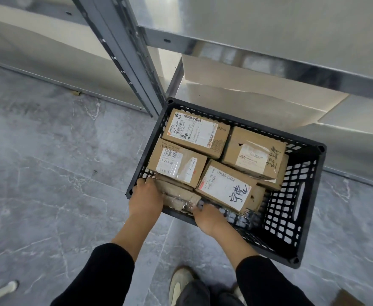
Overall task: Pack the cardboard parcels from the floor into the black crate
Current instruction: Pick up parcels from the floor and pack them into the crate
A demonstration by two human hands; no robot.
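The black crate (pixel 296 191) stands on the grey floor below a metal shelf. Several labelled cardboard parcels lie inside it: one at the far left (pixel 195 133), one at the far right (pixel 255 154), one at the near left (pixel 176 163) and one with handwriting in the middle (pixel 226 188). At the crate's near left corner a small taped parcel (pixel 179 196) is held between both hands. My left hand (pixel 145 198) grips its left end, fingers curled over the crate rim. Its right end is under the fingers of my right hand (pixel 210 219).
A grey metal rack upright (pixel 123 51) and shelf beam (pixel 269 60) rise behind the crate. My shoe (pixel 181 286) stands just in front of it. A brown cardboard corner (pixel 347 298) shows at the bottom right, a white object (pixel 2 291) at the bottom left.
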